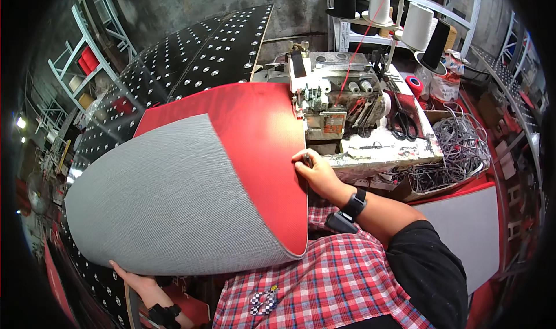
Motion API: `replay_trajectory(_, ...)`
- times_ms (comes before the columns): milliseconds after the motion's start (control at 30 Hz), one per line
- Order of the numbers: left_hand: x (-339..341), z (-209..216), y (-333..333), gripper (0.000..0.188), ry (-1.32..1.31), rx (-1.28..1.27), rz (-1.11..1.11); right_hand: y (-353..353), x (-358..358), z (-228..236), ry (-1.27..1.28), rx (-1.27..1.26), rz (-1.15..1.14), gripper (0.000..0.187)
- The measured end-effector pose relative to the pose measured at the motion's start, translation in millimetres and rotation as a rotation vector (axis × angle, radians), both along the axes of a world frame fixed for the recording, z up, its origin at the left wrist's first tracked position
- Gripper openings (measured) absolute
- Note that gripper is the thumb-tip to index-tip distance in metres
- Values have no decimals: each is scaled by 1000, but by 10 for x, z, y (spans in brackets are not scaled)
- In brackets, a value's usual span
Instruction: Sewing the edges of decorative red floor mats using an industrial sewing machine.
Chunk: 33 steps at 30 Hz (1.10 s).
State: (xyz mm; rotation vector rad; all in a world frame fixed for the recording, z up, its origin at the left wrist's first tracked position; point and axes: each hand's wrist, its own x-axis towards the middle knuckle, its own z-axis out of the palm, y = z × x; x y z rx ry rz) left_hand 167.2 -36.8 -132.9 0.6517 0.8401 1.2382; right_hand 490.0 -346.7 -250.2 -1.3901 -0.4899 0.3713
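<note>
A large mat, red on one face and ribbed grey on its backing [168,196], is folded over in front of me. Its red face [249,149] runs up to an overlock sewing machine [336,91], where the right edge meets the presser area. Beneath the near lower left of the fold, my left hand [139,282] rests with fingers stretched against the grey side, partly hidden. My right hand [318,172] is closed at the mat's right edge, fingertips on the red face. A small dark thing shows between its fingers, too covered to name.
Black scissors [403,125] lie on the machine table, right of the machine. Thread cones [417,26] stand behind it, a red thread running down. A box of tangled grey trimmings [457,149] sits at the right. A black table with silvery studs [197,57] extends behind the mat.
</note>
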Motion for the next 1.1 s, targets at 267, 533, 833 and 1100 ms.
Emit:
replay_trajectory(267, 464, -78, -51, 80, 0, 48, -33, -167, -202, 240, 303, 34, 196, 14)
replay_trajectory(533, 967, -123, 46, 79, -102, 88, -146, -178, -213, 477, 265, 6, 247, 17)
replay_trajectory(833, 1528, -133, 102, 76, -103, 137, -236, -183, -192, 631, 476, -19, 150, 15)
replay_trajectory(1100, 1817, -265, 443, 83, -216, 169, -656, -206, -204, 555, 517, -9, 213, 20)
